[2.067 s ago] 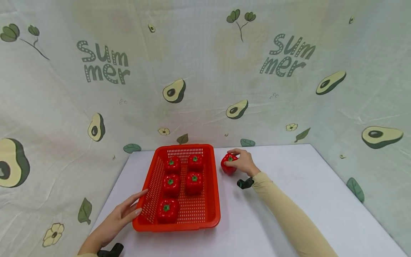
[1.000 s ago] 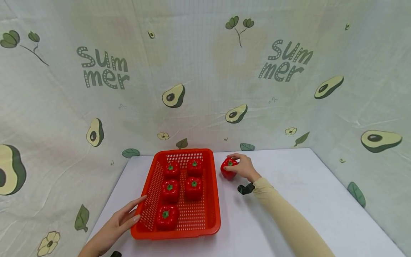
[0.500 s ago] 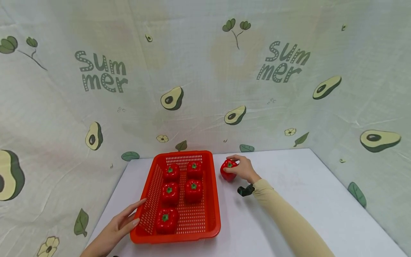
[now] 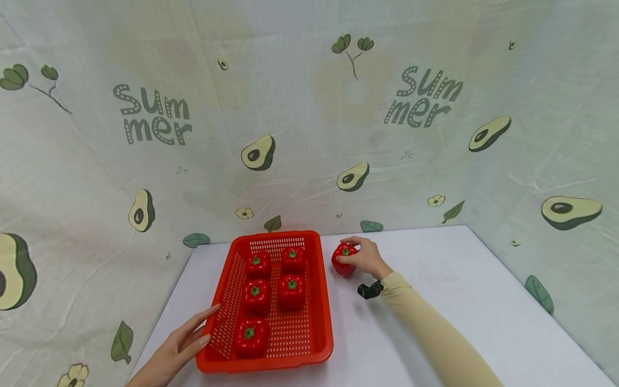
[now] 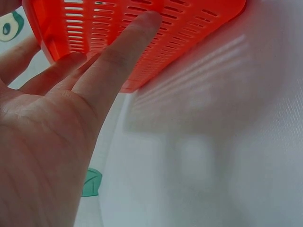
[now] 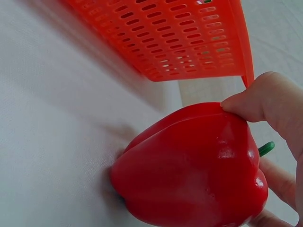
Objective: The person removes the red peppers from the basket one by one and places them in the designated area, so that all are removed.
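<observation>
A glossy red bell pepper, blocky and green-stemmed, is just outside the rectangular red plastic basket with slotted walls, beside the far part of the basket's right wall. Its stem end points up; whether its lower end touches the surface or hangs just above it, I cannot tell. The right hand pinches this pepper near the top, thumb on one side and fingers on the other. A small black device sits at that wrist, below the cuff of a pale yellow sleeve, to the right of the basket.

Inside the basket are five more shiny red peppers with green stems. Three form a column along its left side: a far one, a middle one and a near one. Two are in its far right part, one behind the other.

The left hand, fingers extended and parted, touches the basket's left side near its front corner.

The basket stands on a white surface; behind it hangs a pale cloth printed with avocados.
</observation>
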{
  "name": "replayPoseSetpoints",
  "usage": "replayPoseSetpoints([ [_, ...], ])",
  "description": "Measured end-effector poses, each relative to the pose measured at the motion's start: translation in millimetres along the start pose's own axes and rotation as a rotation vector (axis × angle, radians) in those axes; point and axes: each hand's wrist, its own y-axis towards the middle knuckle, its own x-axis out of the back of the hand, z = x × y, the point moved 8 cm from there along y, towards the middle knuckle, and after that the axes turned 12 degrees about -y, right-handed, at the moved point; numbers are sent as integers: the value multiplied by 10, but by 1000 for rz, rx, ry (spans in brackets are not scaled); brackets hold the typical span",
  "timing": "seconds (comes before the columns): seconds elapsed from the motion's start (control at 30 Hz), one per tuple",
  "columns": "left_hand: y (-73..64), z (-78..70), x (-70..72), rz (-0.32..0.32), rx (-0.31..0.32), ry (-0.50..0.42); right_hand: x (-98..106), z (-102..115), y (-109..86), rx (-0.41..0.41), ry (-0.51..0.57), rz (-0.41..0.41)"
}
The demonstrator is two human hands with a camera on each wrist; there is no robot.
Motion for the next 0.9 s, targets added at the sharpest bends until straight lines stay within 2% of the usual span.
replayPoseSetpoints([
  [0.6,32,-20,14,9,-22,2,36,40,13,17,-6,-9],
  [0.9,3,29,-35,94,19,-133,-12,-20,2,-1,4,-3],
])
